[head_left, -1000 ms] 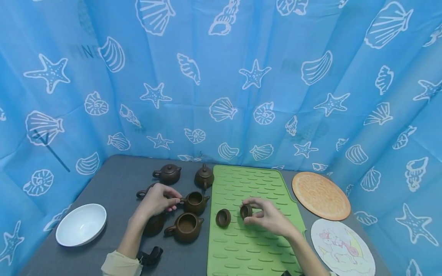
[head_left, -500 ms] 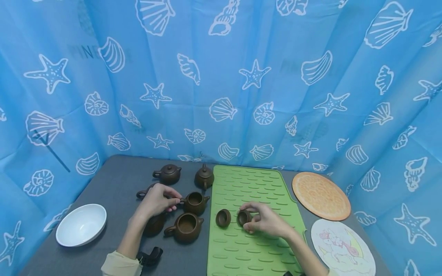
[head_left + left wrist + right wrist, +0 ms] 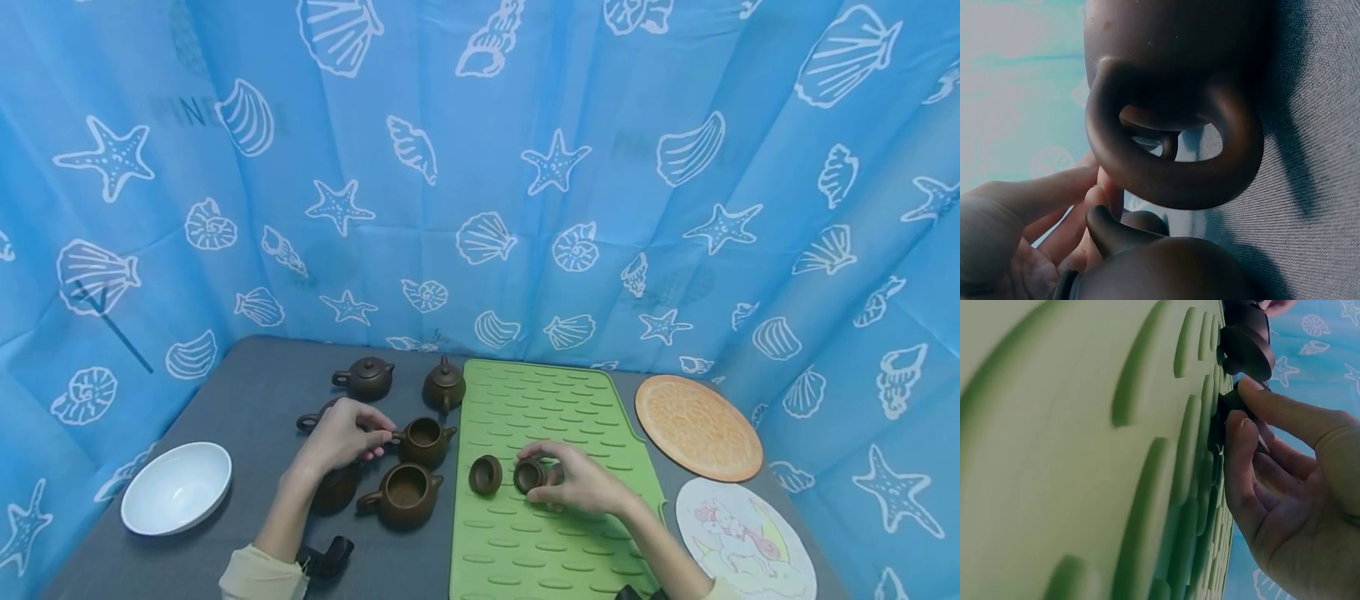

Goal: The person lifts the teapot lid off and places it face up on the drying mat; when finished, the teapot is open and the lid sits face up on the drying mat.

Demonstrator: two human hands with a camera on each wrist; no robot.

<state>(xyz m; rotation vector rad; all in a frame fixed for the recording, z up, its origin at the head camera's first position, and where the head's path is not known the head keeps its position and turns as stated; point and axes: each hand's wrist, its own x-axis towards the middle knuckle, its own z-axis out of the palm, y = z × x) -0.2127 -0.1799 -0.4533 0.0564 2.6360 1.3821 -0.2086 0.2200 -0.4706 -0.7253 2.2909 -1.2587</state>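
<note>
The right hand (image 3: 581,483) rests on the green ribbed mat (image 3: 555,400) with its fingers curled round a small brown teapot lid (image 3: 529,474). The lid lies upside down, with its hollow side up. In the right wrist view the fingertips (image 3: 1241,434) pinch the dark lid against the mat surface, so it seems to be just set down but not released. Just beside these fingers, on the side toward the other hand, a second lid (image 3: 485,473) lies on the mat, also upside down and free.

The left hand (image 3: 341,435) is on the grey table (image 3: 247,400). Its fingers are bent together and hold the handle of an open teapot (image 3: 424,440). Near the palm, toward the person, stands another open teapot (image 3: 405,492), and a third pot (image 3: 333,488) is mostly hidden under the wrist. Beyond the fingers, two teapots (image 3: 365,377) (image 3: 444,385) stand with lids on.

My judgement: two lids are off and placed on the mat, and the lidded pots beyond the fingers are not yet opened. I cannot tell whether the hidden pot has a lid.
</note>
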